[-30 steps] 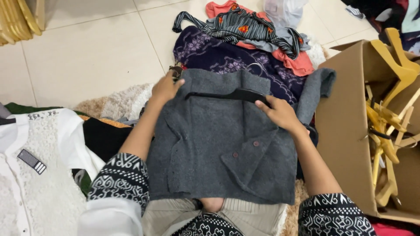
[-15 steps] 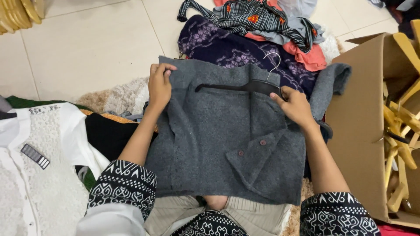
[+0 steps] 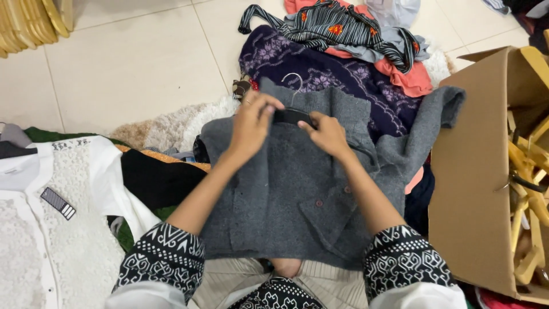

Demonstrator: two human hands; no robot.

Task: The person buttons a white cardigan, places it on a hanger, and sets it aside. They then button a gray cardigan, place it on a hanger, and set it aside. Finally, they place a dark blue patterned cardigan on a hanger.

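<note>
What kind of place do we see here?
Probably a clothing storeroom or home sorting area: garments piled on a tiled floor, a cardboard box of wooden hangers, and a grey jacket on a hanger.

Both arms are bare from the wrist up to short sleeves (image 3: 163, 260) patterned in black and white geometric motifs, each ending in a plain white band. A small ring sits on the left hand (image 3: 251, 127). Beige ribbed trousers (image 3: 320, 283) cover the lap.

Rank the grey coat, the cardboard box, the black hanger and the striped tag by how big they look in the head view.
1. Grey coat, largest.
2. Cardboard box, cut off by the frame, so unsure.
3. Black hanger, partly hidden by the hands.
4. Striped tag, similar to the hanger.
</note>
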